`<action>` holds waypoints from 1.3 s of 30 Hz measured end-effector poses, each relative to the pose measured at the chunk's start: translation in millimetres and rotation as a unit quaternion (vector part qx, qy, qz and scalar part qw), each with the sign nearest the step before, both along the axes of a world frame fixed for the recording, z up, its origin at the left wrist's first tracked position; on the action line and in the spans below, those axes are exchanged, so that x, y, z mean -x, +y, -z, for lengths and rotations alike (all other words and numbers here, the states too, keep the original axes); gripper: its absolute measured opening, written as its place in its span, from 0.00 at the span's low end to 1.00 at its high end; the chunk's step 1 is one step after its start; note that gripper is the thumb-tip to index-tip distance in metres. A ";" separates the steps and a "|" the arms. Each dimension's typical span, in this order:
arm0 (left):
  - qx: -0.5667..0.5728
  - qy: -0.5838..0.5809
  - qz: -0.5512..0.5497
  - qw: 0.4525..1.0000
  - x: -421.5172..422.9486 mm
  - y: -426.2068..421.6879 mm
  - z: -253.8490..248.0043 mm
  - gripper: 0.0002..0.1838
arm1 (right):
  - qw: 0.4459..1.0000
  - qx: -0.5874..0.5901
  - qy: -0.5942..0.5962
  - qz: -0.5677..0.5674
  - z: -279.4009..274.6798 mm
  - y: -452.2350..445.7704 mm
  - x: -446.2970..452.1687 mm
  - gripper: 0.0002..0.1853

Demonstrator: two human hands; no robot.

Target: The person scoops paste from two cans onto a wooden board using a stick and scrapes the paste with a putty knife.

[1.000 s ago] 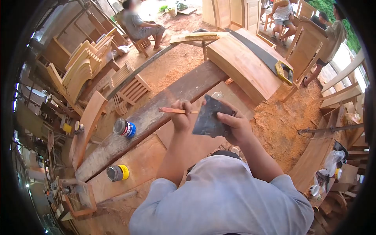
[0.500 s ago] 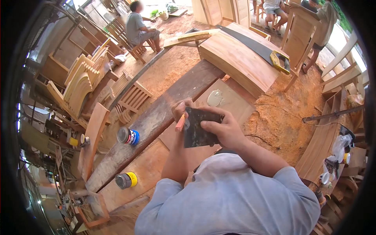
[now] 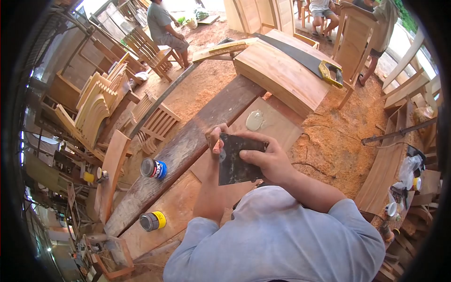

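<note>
My right hand (image 3: 266,157) is closed on a dark, flat, square plate (image 3: 237,164), its thumb pressed on the upper face. At the plate's left edge, my left hand (image 3: 215,135) is wrapped round a small orange-red piece (image 3: 217,146) that looks like a tool handle; the plate hides the rest of it. Just beyond my hands, a pale blob of putty (image 3: 255,120) lies on a thin wooden board (image 3: 282,129). To the left stand a can with a blue label (image 3: 154,168) and a can with a yellow label (image 3: 153,221).
A long dark plank (image 3: 206,124) runs diagonally across the bench. A handsaw (image 3: 305,52) rests on a wooden drawer-like box (image 3: 282,77) ahead. Wooden chair parts (image 3: 96,105) stack up at left. A seated person (image 3: 164,28) and others are in the background. Sawdust (image 3: 324,150) covers the floor.
The dark plate has turned slightly and sits a little lower. The orange-red piece now shows less, beside the plate's edge. The whole view has shifted slightly.
</note>
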State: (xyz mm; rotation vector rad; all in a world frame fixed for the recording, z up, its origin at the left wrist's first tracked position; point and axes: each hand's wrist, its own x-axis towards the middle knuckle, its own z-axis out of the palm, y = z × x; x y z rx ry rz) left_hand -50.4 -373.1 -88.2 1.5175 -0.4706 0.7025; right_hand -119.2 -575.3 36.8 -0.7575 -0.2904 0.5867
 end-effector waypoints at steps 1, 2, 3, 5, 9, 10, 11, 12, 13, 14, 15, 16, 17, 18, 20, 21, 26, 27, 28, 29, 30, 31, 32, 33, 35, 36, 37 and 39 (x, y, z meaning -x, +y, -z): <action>0.029 0.041 0.006 0.999 0.5 1.5 8.0 0.18 | 0.999 -0.031 0.016 -0.015 -1.0 0.1 0.8 0.23; 0.058 0.082 0.012 0.995 1.2 3.1 16.2 0.19 | 0.997 -0.061 0.031 -0.030 -2.8 -0.1 1.8 0.24; 0.088 0.122 0.017 0.989 1.0 4.4 24.4 0.20 | 0.997 -0.060 0.032 -0.031 -10.7 -4.8 4.8 0.24; 0.148 0.200 0.023 0.968 4.3 4.7 28.2 0.22 | 0.998 -0.062 0.004 0.017 -30.6 -19.2 12.3 0.25; 0.302 0.129 0.090 0.940 17.1 -19.9 -17.0 0.26 | 0.999 -0.001 0.038 0.032 -2.0 -26.8 -19.3 0.28; 0.304 0.131 0.089 0.940 19.9 -22.8 -23.8 0.26 | 0.999 0.001 0.040 0.032 6.3 -24.6 -24.1 0.28; 0.284 0.101 0.111 0.947 21.4 -24.0 -29.2 0.26 | 0.999 0.029 0.038 0.014 13.1 -22.2 -27.3 0.28; 0.262 0.073 0.133 0.953 22.9 -23.3 -31.2 0.25 | 0.998 0.056 0.037 -0.004 17.1 -20.1 -28.0 0.27; 0.260 0.076 0.133 0.954 27.5 -20.4 -28.1 0.25 | 0.998 0.053 0.039 -0.004 18.7 -16.7 -26.4 0.27; 0.220 0.180 0.049 0.957 34.0 -16.4 -22.5 0.24 | 0.998 0.064 0.013 -0.011 19.2 -11.6 -24.4 0.26; 0.176 0.281 -0.035 0.943 37.8 -13.4 -17.8 0.23 | 0.997 0.074 -0.014 -0.016 19.1 -7.4 -22.7 0.25; 0.171 0.283 -0.032 0.943 38.4 -13.7 -15.1 0.23 | 0.997 0.071 -0.012 -0.011 18.0 -4.8 -21.0 0.25; 0.074 0.152 -0.077 0.983 38.2 -15.8 -12.3 0.22 | 0.996 0.078 -0.034 -0.013 15.7 -3.2 -19.0 0.24; -0.023 0.014 -0.119 0.993 36.0 -16.3 -8.5 0.21 | 0.994 0.086 -0.058 -0.015 13.8 -3.1 -17.8 0.24; 0.029 0.134 0.013 0.990 28.1 -3.1 -0.2 0.24 | 0.995 0.081 -0.064 -0.006 12.2 -4.1 -14.8 0.24; -0.045 0.097 -0.101 0.989 25.2 -6.8 7.6 0.27 | 0.995 0.076 -0.069 -0.002 11.7 -4.3 -12.9 0.24; 0.050 0.172 -0.060 0.982 13.4 -6.9 6.5 0.30 | 0.998 0.032 -0.058 0.011 3.5 -6.3 -4.6 0.24; 0.123 0.128 0.037 0.983 4.3 -2.2 18.7 0.29 | 0.999 0.011 -0.050 0.017 1.1 -6.5 -4.0 0.24; 0.194 0.082 0.133 0.968 -0.5 -1.8 18.9 0.28 | 0.998 0.011 -0.052 0.019 0.5 -7.4 -4.1 0.24; 0.195 0.080 0.134 0.968 -1.0 -0.8 19.8 0.28 | 0.999 0.011 -0.045 0.023 0.2 -8.6 -3.6 0.24; 0.186 0.118 0.114 0.969 -0.6 0.4 20.8 0.27 | 0.999 0.012 -0.039 0.027 -0.4 -9.6 -3.4 0.24; 0.177 0.156 0.094 0.967 0.9 0.2 17.9 0.26 | 0.999 0.013 -0.040 0.028 -4.1 -11.0 -3.1 0.24; 0.168 0.194 0.075 0.964 2.7 -0.2 14.8 0.26 | 0.999 -0.006 -0.029 0.022 -10.1 -13.2 -2.2 0.24; 0.158 0.232 0.054 0.958 4.7 -0.6 12.8 0.27 | 0.999 -0.024 -0.018 0.017 -13.4 -14.4 -1.4 0.24; 0.149 0.269 0.034 0.951 5.6 0.2 19.1 0.27 | 1.000 -0.022 -0.010 0.016 -13.9 -16.3 -0.8 0.24; 0.145 0.243 0.048 0.958 0.9 2.8 35.5 0.27 | 1.000 -0.019 -0.002 0.016 -14.5 -17.4 -0.6 0.24; 0.140 0.217 0.062 0.964 -7.0 6.2 56.2 0.26 | 1.000 -0.018 -0.005 0.017 -15.7 -17.8 -0.4 0.24; 0.131 0.166 0.089 0.973 -20.4 12.5 92.6 0.26 | 0.999 -0.042 -0.004 0.010 -19.9 -18.7 1.4 0.26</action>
